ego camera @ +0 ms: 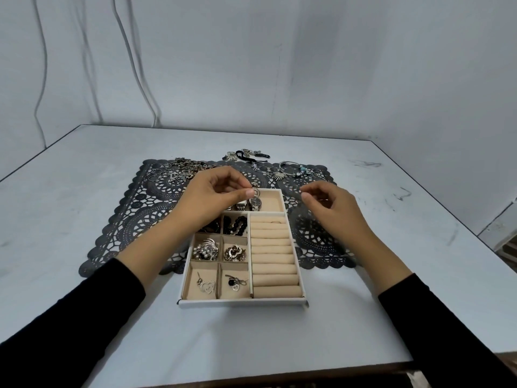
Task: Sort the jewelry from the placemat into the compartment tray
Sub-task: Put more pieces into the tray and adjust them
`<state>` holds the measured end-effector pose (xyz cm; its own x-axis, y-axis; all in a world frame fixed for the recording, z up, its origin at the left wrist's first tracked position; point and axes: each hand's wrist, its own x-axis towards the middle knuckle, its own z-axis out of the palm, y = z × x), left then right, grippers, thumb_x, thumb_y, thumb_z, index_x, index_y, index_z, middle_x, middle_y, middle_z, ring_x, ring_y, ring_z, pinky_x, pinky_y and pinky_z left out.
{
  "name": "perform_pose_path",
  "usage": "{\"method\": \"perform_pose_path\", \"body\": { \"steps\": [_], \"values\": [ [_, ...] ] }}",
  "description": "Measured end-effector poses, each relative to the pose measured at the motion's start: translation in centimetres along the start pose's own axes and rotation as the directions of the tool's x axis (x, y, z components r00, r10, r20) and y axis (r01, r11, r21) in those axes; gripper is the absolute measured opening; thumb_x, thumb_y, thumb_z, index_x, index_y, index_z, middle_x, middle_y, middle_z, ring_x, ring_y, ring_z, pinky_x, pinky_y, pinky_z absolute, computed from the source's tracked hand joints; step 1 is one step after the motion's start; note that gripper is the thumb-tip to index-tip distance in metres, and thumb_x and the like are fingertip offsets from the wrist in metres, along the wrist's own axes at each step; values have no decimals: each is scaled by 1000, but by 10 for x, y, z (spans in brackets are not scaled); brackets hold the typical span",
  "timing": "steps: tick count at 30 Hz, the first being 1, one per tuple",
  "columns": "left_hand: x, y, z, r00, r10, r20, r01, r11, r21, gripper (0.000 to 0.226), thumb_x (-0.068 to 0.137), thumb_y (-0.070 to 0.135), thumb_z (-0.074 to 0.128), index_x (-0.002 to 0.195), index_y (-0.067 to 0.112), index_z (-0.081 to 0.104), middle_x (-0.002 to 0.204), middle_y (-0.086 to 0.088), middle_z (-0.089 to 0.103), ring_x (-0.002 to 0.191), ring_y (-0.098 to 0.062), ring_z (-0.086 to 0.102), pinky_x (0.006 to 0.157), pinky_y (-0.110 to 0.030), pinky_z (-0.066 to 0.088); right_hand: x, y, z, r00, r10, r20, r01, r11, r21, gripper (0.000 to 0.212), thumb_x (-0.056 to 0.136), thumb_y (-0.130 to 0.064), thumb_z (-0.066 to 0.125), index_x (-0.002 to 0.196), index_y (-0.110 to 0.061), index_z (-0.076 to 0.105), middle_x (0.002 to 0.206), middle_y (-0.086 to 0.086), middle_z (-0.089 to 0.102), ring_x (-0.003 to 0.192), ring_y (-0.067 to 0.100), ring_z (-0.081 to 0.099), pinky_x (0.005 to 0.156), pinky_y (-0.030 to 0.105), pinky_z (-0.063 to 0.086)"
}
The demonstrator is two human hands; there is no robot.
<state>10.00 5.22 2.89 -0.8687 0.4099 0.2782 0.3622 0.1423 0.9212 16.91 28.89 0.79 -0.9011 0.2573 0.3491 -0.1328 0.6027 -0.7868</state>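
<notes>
The cream compartment tray (243, 303) lies at the near edge of the dark lace placemat (134, 217). My left hand (218, 194) hovers over the tray's far left corner and pinches a small silver ring (256, 191) between thumb and forefinger, just above two watches (253, 203) in the far compartment. My right hand (330, 204) hangs over the placemat to the right of the tray, fingers curled, thumb and forefinger tips together; I see nothing between them. The padded ring rolls (274, 254) fill the tray's right side.
Small compartments hold black beads (237, 224), brooches (206, 249), and heart pendants (207, 285). Loose rings and chains (179, 170) lie on the placemat's far left, a bangle with blue beads (293, 168) on its far right. Bracelets (247, 156) lie beyond the placemat.
</notes>
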Motion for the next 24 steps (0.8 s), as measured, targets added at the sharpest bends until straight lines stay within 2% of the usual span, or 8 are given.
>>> {"method": "perform_pose_path", "body": {
  "steps": [3, 6, 9, 12, 16, 20, 24],
  "values": [
    [-1, -2, -1, 1000, 4, 31, -5, 1000, 30, 13, 77, 19, 80, 86, 16, 72, 85, -5, 73, 77, -10, 66, 77, -20, 56, -3, 11, -3, 997, -78, -17, 72, 970, -231, 21, 91, -23, 60, 110, -18, 65, 107, -6, 66, 95, 4, 57, 89, 18, 45],
    [0, -1, -1, 995, -2, 95, -6, 997, 81, 12, 77, 18, 79, 86, 15, 72, 84, -3, 73, 77, -10, 65, 79, -25, 56, -4, 18, -8, 996, -87, 18, 88, 941, -326, 31, 93, -24, 58, 122, -14, 61, 120, -1, 62, 110, 9, 54, 93, 18, 36],
    [0, -1, 1, 987, 2, 158, -25, 989, 146, 9, 78, 15, 79, 85, 18, 73, 81, 1, 72, 77, -10, 65, 79, -29, 56, -7, 23, -8, 996, -45, 73, 68, 928, -367, 34, 94, -25, 55, 127, -14, 57, 125, 1, 61, 114, 15, 54, 92, 18, 35],
    [-1, 1, 6, 977, 20, 211, -65, 976, 210, 10, 77, 13, 80, 85, 13, 74, 82, -2, 72, 74, -5, 63, 80, -28, 55, -11, 24, -7, 991, -45, 125, 91, 916, -390, 37, 94, -24, 54, 130, -16, 55, 129, 0, 59, 119, 14, 53, 97, 19, 35],
    [0, 2, 9, 970, 34, 240, -105, 952, 288, 10, 77, 17, 82, 84, 15, 74, 81, -3, 73, 77, -13, 67, 81, -33, 57, -13, 23, -5, 981, -41, 190, 120, 894, -431, 39, 96, -26, 51, 134, -16, 52, 137, -2, 54, 127, 12, 47, 100, 16, 29],
    [2, 0, 10, 962, 60, 265, -154, 924, 351, 9, 78, 19, 82, 83, 18, 75, 80, 1, 74, 79, -14, 69, 82, -40, 57, -12, 25, -5, 979, -21, 203, 112, 885, -452, 39, 97, -29, 49, 134, -17, 52, 142, -2, 49, 132, 12, 43, 104, 19, 28],
    [3, -2, 11, 957, 82, 277, -191, 899, 393, 9, 77, 22, 83, 83, 21, 75, 81, 4, 74, 79, -11, 70, 81, -41, 57, -11, 27, -5, 979, -20, 202, 111, 885, -452, 39, 97, -30, 50, 134, -18, 53, 142, -2, 49, 132, 12, 43, 104, 19, 28]
  ]
}}
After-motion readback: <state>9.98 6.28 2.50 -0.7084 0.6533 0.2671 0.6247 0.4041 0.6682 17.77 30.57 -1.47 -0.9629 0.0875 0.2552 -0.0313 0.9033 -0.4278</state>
